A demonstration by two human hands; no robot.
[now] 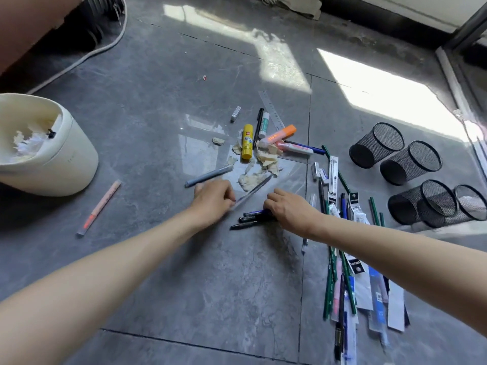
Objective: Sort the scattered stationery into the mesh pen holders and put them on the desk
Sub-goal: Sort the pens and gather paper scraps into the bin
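Stationery lies scattered on a grey tiled floor. My left hand (214,197) is closed on the lower end of a thin grey pen (254,191) that slants up to the right. My right hand (286,206) rests on the ends of several dark pens (250,219) lying together. Beyond my hands lie a yellow glue stick (247,141), an orange highlighter (282,134), a clear ruler (271,110), a grey-blue pen (208,176) and torn paper scraps (266,159). Several black mesh pen holders (376,144) lie on their sides at the right.
A cream waste bin (52,164) with crumpled paper stands at the left, a pale orange-tipped pen (100,206) beside it. Green pencils and packaged refills (350,272) lie in a row at the lower right. A white cable (79,59) curves at the far left.
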